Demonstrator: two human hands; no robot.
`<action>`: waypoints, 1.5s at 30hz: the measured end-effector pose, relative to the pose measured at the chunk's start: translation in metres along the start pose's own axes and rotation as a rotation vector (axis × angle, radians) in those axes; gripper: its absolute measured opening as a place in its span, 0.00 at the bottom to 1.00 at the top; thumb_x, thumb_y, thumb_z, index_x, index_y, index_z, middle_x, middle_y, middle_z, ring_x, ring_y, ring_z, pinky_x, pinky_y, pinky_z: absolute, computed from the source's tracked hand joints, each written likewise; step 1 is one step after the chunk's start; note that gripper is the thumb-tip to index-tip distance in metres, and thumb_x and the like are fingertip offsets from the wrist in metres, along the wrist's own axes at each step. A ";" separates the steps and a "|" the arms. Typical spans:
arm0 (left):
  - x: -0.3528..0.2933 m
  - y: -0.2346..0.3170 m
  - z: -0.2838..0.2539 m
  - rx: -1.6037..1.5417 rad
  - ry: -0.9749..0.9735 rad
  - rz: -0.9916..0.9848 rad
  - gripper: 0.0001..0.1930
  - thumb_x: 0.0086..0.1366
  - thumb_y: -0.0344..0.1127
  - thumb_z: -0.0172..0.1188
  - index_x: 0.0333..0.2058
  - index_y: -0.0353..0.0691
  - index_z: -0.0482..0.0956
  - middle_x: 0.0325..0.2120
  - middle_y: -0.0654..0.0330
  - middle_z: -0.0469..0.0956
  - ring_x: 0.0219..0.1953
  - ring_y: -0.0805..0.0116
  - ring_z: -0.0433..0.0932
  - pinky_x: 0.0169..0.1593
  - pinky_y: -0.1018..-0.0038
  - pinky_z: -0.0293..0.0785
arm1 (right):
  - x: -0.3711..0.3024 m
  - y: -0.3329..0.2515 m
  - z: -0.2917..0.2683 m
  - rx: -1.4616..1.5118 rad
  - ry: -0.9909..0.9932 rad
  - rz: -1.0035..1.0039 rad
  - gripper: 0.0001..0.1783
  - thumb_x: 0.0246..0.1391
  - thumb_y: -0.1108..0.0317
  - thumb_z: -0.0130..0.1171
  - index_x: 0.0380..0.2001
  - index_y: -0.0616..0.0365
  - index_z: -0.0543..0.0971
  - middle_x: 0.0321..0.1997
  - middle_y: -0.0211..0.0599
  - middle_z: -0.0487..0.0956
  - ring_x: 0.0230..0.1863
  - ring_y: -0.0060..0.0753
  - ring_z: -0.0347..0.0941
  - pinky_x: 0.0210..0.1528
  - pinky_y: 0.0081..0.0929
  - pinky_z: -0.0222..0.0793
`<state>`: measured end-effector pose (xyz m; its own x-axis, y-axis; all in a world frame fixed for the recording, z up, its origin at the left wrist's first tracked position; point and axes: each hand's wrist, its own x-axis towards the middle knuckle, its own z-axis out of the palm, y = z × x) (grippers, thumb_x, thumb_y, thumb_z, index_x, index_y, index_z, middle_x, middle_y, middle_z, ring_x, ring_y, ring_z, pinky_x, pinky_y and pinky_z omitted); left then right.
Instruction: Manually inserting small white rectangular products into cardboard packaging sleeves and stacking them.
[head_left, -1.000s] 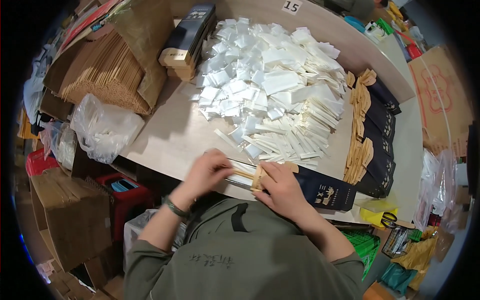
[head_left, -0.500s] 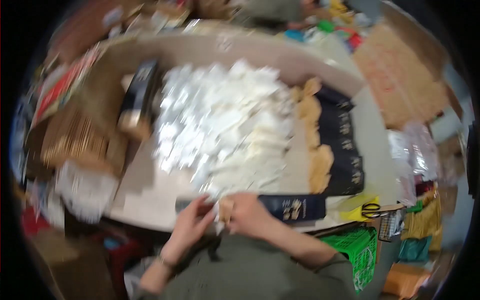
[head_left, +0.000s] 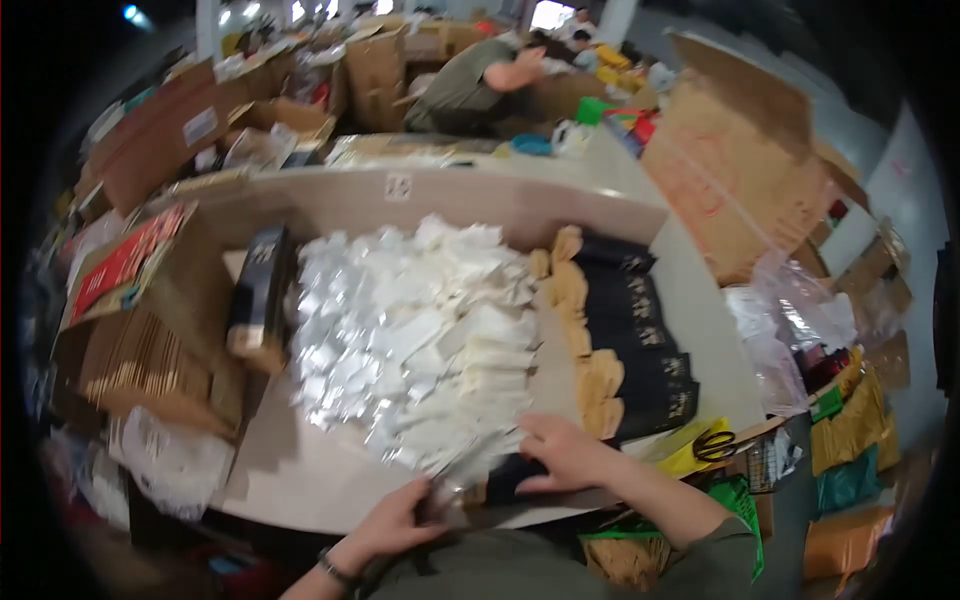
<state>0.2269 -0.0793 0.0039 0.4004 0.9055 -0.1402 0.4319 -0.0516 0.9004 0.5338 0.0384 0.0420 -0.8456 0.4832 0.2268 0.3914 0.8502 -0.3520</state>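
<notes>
At the near edge of the table my left hand (head_left: 408, 518) is closed, its fingertips pinching a shiny, silvery-clear packet (head_left: 465, 470); blur hides its exact grip. My right hand (head_left: 570, 455) curls over a dark blue carton (head_left: 510, 477) lying flat at the table's edge, gripping it from above. The packet lies against the carton's tan left end. Beyond my hands spreads a wide heap of white and silvery packets (head_left: 420, 340). To its right several dark blue cartons (head_left: 630, 345) with gold-coloured print overlap in a row, tan flaps (head_left: 600, 390) pointing left.
A long dark box (head_left: 260, 300) stands left of the heap. Beside it, an opened cardboard box (head_left: 150, 350) holds flat brown cartons. Black-handled scissors (head_left: 713, 446) lie on a yellow sheet at the right edge. A low wall (head_left: 330, 195) closes the far side; a person (head_left: 470, 90) bends beyond it.
The view has tilted up, showing more of the room. My hands have drawn apart, the right moving right along the carton, and a clear packet now shows between them.
</notes>
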 end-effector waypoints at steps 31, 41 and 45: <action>0.070 -0.040 -0.080 0.706 0.480 0.193 0.41 0.47 0.50 0.74 0.57 0.38 0.69 0.55 0.47 0.69 0.57 0.43 0.68 0.59 0.55 0.66 | 0.070 0.041 0.033 -0.203 -0.166 0.740 0.16 0.48 0.60 0.66 0.35 0.58 0.76 0.39 0.49 0.77 0.44 0.55 0.74 0.43 0.46 0.72; 0.224 -0.014 -0.070 0.750 0.577 0.118 0.44 0.44 0.45 0.76 0.58 0.35 0.65 0.50 0.46 0.72 0.56 0.45 0.69 0.61 0.55 0.61 | 0.052 0.054 0.060 -0.051 -0.052 0.694 0.16 0.44 0.68 0.69 0.36 0.56 0.75 0.40 0.48 0.74 0.44 0.55 0.74 0.42 0.46 0.72; 0.230 -0.013 -0.082 0.737 0.403 0.031 0.38 0.45 0.40 0.75 0.56 0.43 0.69 0.45 0.50 0.77 0.48 0.48 0.75 0.50 0.58 0.72 | 0.046 0.056 0.061 -0.016 -0.009 0.657 0.15 0.44 0.68 0.69 0.34 0.56 0.75 0.38 0.47 0.74 0.43 0.54 0.74 0.41 0.46 0.72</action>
<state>0.2466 0.1641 -0.0063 0.1625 0.9730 0.1641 0.8988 -0.2145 0.3822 0.4946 0.0954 -0.0230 -0.4317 0.9012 -0.0387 0.8327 0.3816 -0.4012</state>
